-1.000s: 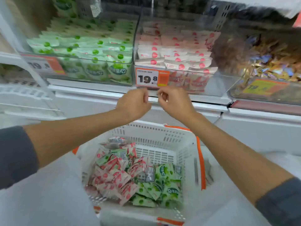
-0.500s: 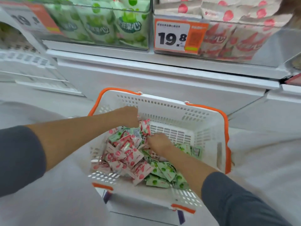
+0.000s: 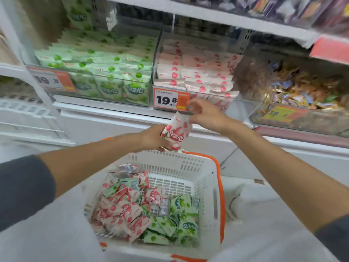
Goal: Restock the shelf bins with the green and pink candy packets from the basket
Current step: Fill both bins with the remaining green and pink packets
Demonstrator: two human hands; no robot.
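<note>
A pink candy packet [image 3: 177, 131] hangs between both hands above the basket's far rim, below the shelf edge. My left hand [image 3: 153, 139] grips its lower end. My right hand [image 3: 204, 114] pinches its top corner, just in front of the pink bin's price tag [image 3: 171, 100]. The white basket [image 3: 211, 184] with orange handles holds a heap of pink packets [image 3: 120, 212] on its left and green packets [image 3: 179, 222] on its right. On the shelf, a clear bin of green packets [image 3: 105, 70] stands to the left of a clear bin of pink packets [image 3: 198, 76].
A third clear bin of mixed wrapped sweets [image 3: 294, 91] sits to the right of the pink bin. An upper shelf [image 3: 217, 16] overhangs the bins. White wire racks [image 3: 24, 110] stand at the far left. The basket rests on a white surface [image 3: 264, 214].
Both hands came up out of the basket with one pink packet. They now hold it near the shelf front. The view has tilted back up to the bins.
</note>
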